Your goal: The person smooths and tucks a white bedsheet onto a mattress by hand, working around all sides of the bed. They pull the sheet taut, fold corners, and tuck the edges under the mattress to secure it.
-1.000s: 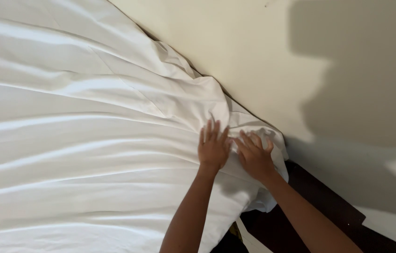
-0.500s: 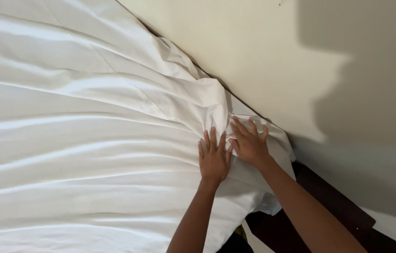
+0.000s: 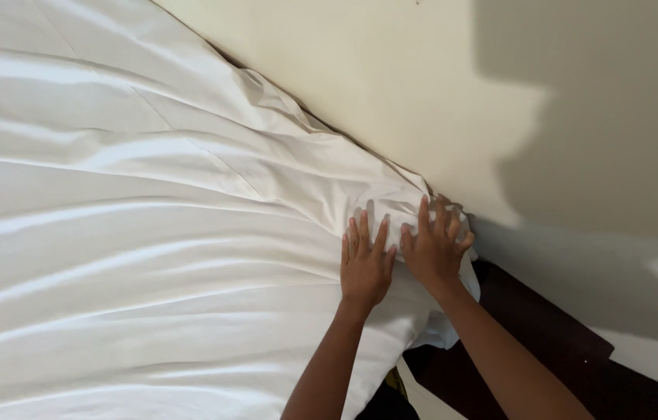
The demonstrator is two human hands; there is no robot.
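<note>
I press my left hand (image 3: 365,264) and right hand (image 3: 434,247) flat, fingers spread, side by side on the white sheet (image 3: 150,233) bunched at the bed's corner. Soft cotton folds fan out from there. Beyond rises a smooth cream wall (image 3: 438,85); dark floor (image 3: 547,342) lies below.

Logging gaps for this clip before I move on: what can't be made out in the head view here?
- Mattress corner: covered by the white sheet and both hands.
- Palm of the left hand and of the right hand: pressed flat, backs facing the camera.
- Dark frame under the bed: cut by the lower edge, its form unclear.
- Gap at the wall: closed off by bunched sheet.
</note>
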